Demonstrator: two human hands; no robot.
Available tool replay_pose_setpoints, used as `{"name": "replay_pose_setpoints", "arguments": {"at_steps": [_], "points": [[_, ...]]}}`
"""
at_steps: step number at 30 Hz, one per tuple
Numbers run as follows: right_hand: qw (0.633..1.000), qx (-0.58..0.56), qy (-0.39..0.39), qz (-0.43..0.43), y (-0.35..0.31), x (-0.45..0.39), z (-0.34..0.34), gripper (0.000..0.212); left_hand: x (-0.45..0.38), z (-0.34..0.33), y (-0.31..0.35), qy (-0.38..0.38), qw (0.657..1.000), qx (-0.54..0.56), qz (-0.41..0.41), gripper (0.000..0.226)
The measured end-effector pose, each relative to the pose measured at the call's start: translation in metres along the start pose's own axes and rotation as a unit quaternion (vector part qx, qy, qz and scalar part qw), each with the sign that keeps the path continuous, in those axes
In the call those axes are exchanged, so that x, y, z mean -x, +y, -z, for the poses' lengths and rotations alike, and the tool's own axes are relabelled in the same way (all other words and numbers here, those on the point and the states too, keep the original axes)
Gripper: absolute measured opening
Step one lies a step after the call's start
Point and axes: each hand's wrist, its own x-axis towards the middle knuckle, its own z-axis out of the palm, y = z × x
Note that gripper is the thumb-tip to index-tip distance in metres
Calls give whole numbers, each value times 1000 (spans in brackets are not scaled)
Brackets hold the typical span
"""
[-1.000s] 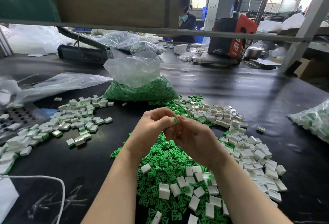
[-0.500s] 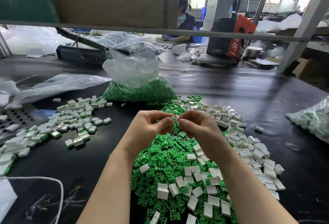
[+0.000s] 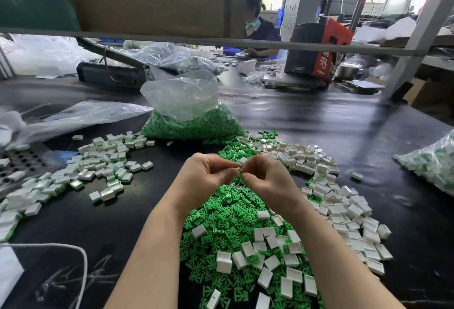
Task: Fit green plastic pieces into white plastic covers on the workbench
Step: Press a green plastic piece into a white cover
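Green piece (image 3: 240,170) and white cover (image 3: 243,160) meet between our left hand (image 3: 208,178) and right hand (image 3: 266,178), fingers pinching. We should square them, then press evenly above the counter (image 3: 319,122).

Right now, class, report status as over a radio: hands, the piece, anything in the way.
Left hand and right hand both pinching one green piece above the green pile. Cover not visible in the fingers. Nothing in the way.

Both hands' fingers (image 3: 234,172) pinch a green piece (image 3: 240,170) above the green pile (image 3: 228,213).
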Motion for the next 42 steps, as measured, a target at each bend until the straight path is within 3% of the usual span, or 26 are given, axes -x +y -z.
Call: {"name": "replay_pose_setpoints", "arguments": {"at_steps": [15, 25, 34, 37, 42], "points": [[997, 69, -16, -2, -1, 2, -2, 15, 1, 0, -1, -13, 998, -69, -3, 21], [993, 114, -23, -34, 0, 4, -5, 14, 2, -3, 1, -31, 999, -40, 11, 20], [999, 6, -19, -42, -6, 4, 2, 6, 2, 2, -4, 4, 999, -17, 36, 12], [999, -14, -17, -31, -6, 4, 0, 15, 1, 2, -6, 0, 999, -23, 32, 12], [998, -49, -10, -48, -4, 2, 1, 13, 2, 2, -4, -1, 999, -26, 34, 11]]}}
